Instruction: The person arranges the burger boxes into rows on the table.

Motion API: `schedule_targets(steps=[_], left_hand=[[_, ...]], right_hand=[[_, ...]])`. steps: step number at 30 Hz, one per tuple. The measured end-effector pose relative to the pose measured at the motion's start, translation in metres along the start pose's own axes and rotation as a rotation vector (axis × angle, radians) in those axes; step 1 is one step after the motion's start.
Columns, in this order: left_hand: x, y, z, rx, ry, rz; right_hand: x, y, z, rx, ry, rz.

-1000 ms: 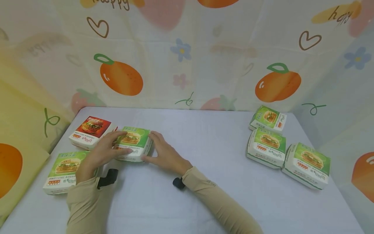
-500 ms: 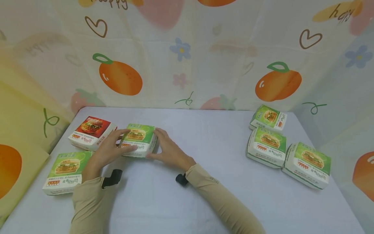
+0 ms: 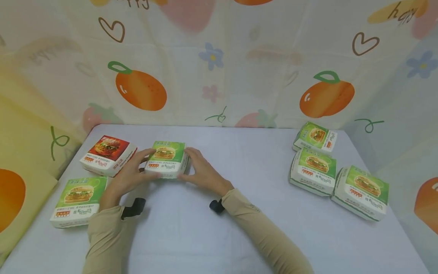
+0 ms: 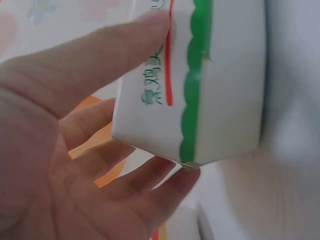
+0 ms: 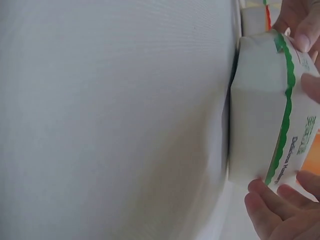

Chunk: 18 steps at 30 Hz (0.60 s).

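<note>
"Fingers first: how do they lie?"

"Slightly spread on both hands, pinching one green burger box (image 3: 167,158) from its two sides. The left hand (image 3: 128,176) has its thumb on the near face and its fingers along the left side; the right hand (image 3: 206,175) grips the right side, thumb at the near right corner."

"And nearest of all?"

"Two tan sleeves (image 3: 268,234), reaching in over the white table (image 3: 191,236), with a black device (image 3: 135,207) at each wrist. By the left wrist lies the near left box (image 3: 76,199), also green."

"Over on the right?"

"The near right box (image 3: 364,192), green and angled, just beside the middle right box (image 3: 313,171), which is a little farther back."

"So where's the green burger box?"

"Left of centre, picture side up. Its underside shows poorly; it seems to rest on the table, but I couldn't swear to it."

"Farther still?"

"A red-topped box (image 3: 107,152) beyond the left hand, then the far right box (image 3: 316,137), green, just behind the middle one. Past the table hangs a pale curtain (image 3: 246,95) printed with oranges, hearts and flowers."
</note>
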State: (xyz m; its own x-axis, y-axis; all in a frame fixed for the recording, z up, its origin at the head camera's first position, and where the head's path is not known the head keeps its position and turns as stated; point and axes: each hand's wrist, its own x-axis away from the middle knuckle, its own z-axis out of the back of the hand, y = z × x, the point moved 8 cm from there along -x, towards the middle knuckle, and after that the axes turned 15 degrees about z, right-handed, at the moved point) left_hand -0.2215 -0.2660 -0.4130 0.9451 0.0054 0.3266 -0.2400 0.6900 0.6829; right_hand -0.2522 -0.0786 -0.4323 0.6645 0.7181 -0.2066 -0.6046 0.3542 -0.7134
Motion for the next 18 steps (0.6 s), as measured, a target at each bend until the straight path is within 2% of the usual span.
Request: schedule_targets(steps=[5,14,18], left_hand=[[-0.007,0.003,-0.003,0.032,0.024,-0.010],[-0.018,0.009,-0.006,0.043,0.149,-0.035],[-0.023,0.012,-0.006,0.038,0.149,-0.013]], right_hand=[[-0.001,0.003,0.004,-0.001,0.022,0.017],[-0.004,0.014,0.011,-0.014,0.053,0.000],[-0.006,0.019,0.014,-0.041,0.073,-0.003]])
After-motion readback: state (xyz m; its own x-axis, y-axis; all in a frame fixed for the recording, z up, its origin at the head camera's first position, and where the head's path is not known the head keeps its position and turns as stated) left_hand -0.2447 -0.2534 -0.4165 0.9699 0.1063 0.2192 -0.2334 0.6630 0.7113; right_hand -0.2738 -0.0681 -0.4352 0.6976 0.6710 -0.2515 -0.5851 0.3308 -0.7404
